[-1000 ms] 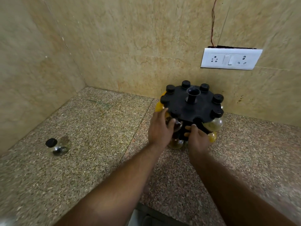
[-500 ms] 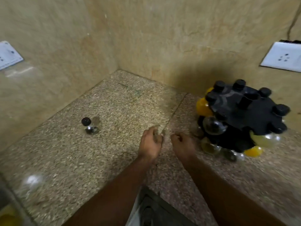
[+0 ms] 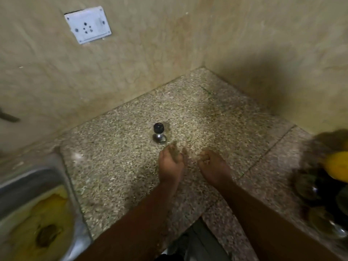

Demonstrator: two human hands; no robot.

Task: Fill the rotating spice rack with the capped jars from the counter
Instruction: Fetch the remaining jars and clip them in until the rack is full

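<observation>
- Clear glass jar with round black cap (image 3: pixel 159 133): upright on speckled granite surface (image 3: pixel 122 166).
- Left hand (image 3: pixel 170 164) just short of jar, right hand (image 3: pixel 212 167) to its right; each grip released, empty.
- Probably light, rigid, slick, breakable; best taken round the cap.

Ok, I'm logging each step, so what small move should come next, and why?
Probably the left hand should reach forward and close round the small clear jar with the black cap. It sits alone on the speckled stone counter just beyond that hand; the right hand also holds nothing, and the black spice rack sits at the right edge.
</observation>
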